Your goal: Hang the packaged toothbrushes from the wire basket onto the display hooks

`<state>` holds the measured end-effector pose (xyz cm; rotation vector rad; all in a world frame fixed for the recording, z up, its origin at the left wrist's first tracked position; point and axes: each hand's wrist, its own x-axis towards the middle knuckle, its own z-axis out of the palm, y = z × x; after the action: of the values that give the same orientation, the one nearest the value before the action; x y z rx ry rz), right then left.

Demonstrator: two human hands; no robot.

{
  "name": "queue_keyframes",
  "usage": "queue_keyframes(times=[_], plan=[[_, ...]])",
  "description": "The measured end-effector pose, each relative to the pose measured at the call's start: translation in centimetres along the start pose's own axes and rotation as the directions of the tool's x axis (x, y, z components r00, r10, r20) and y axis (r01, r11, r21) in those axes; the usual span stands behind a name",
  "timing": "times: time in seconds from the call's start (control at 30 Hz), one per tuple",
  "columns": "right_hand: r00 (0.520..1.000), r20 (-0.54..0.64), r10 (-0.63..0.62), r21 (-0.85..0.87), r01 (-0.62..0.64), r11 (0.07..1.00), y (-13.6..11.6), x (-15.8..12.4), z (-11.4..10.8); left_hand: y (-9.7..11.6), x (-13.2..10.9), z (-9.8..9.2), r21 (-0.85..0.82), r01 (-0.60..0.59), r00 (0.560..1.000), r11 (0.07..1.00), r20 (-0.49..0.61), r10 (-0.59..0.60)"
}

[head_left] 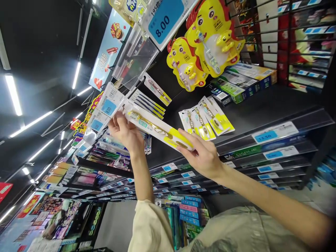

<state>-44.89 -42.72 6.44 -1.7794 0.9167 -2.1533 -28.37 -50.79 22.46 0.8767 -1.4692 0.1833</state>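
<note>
A packaged toothbrush in white and yellow packing, its bristle end toward the upper left, lies slantwise between my hands. My right hand pinches the pack's lower yellow end between thumb and fingers. At the upper end, my left hand is closed, its curled fingers by the pack's top edge and the hook's price tag; the pack and tag partly hide the fingertips. Behind the pack hang several similar toothbrush packs in a row. Another group of toothbrush packs hangs to the right.
Yellow cartoon-shaped toothbrush packs hang above on the right, near a large price sign. Toothpaste boxes lie on the dark shelf. Lower shelf edges carry price labels. Stacked boxes stand below.
</note>
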Motion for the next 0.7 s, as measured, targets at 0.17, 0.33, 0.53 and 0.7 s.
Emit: queue_keyframes(times=[0.17,0.33,0.53,0.7], plan=[[0.999,-0.014,0.035,0.032,-0.035,0.999,-0.8,1.2,1.2,0.1,1.3,0.7,-0.081,0.058,0.997,0.995,-0.050,-0.062],[0.994,0.034,0.105,0.013,-0.105,0.994,-0.9,1.2,1.7,0.0,0.9,0.8,-0.036,0.091,0.996,0.995,0.003,-0.091],[0.973,0.086,0.215,-0.046,-0.212,0.976,-0.3,1.3,2.2,0.2,-1.2,0.5,0.091,0.073,0.923,0.993,0.372,-0.102],[0.909,0.240,0.340,-0.124,-0.319,0.940,0.7,0.3,0.8,-1.8,-1.3,1.5,0.165,-0.006,0.893,0.986,0.444,-0.069]])
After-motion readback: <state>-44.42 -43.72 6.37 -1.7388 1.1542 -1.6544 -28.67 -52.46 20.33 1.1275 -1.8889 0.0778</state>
